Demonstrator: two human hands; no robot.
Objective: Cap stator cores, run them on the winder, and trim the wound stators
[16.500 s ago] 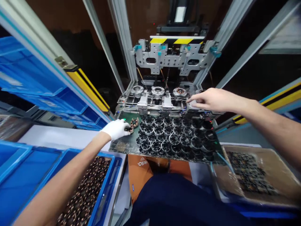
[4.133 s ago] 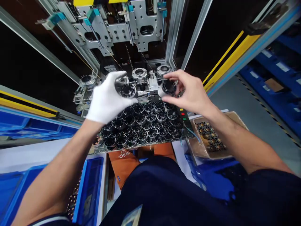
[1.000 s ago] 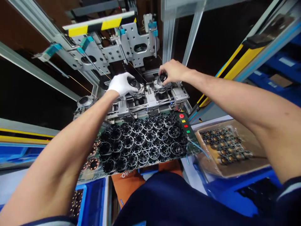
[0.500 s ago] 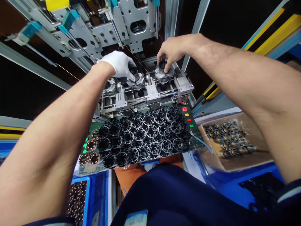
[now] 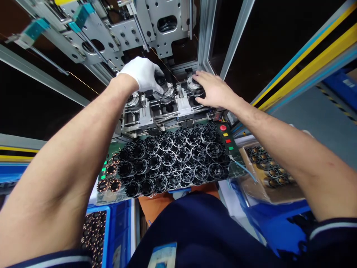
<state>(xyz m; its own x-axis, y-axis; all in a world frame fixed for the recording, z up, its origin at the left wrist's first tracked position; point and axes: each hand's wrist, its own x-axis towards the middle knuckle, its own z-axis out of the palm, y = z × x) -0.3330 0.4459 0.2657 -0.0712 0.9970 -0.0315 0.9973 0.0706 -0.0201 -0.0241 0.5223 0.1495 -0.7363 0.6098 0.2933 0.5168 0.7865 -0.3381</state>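
My left hand (image 5: 142,73), in a white glove, is closed around a black stator core (image 5: 162,82) that sits on the middle fixture (image 5: 165,97) of the winding machine. My right hand (image 5: 212,90) is bare. Its fingers lie stretched over the right fixture (image 5: 193,84), touching the black core seated there. A third fixture (image 5: 132,100) to the left is untouched. In front of the fixtures, a green tray (image 5: 235,168) holds several rows of black stator cores (image 5: 173,160). A few copper-wound ones (image 5: 108,178) lie at its left end.
The machine's metal winding head (image 5: 156,26) hangs above the fixtures. Red, yellow and green buttons (image 5: 226,137) sit by the tray's right end. A cardboard box of wound cores (image 5: 267,171) is at right, and a blue bin (image 5: 118,234) of copper-wound parts at lower left.
My right hand has gone from pinching the core on the right fixture from above to lying flat over it, forearm lowered. My left hand stays closed on the middle core.
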